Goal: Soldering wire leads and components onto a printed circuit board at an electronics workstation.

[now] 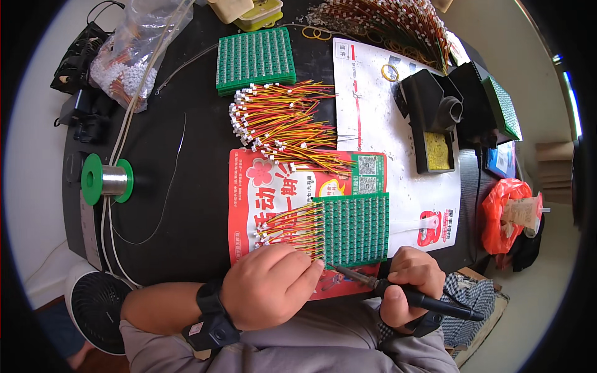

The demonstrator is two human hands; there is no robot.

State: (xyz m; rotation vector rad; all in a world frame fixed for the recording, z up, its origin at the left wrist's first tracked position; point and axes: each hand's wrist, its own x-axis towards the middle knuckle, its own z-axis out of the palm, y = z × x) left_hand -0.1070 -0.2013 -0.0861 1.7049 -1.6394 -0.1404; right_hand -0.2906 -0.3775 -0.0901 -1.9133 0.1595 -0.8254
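The green circuit board (356, 227) lies on a red leaflet (261, 186) at the black table's (186, 205) near edge. The left hand (268, 286) pinches thin wires (289, 229) against its lower left corner. The right hand (410, 291) grips a soldering iron (398, 292), tip touching that corner.

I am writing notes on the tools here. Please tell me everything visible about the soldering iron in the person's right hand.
The soldering iron is a slim tool with a black handle and a thin metal front part ending in a pointed tip. The right hand grips the handle, which runs out to the lower right. It lies nearly flat, tip pointing left toward the lower edge of the green circuit board, close to the left hand. Whether the tip touches the board cannot be told.
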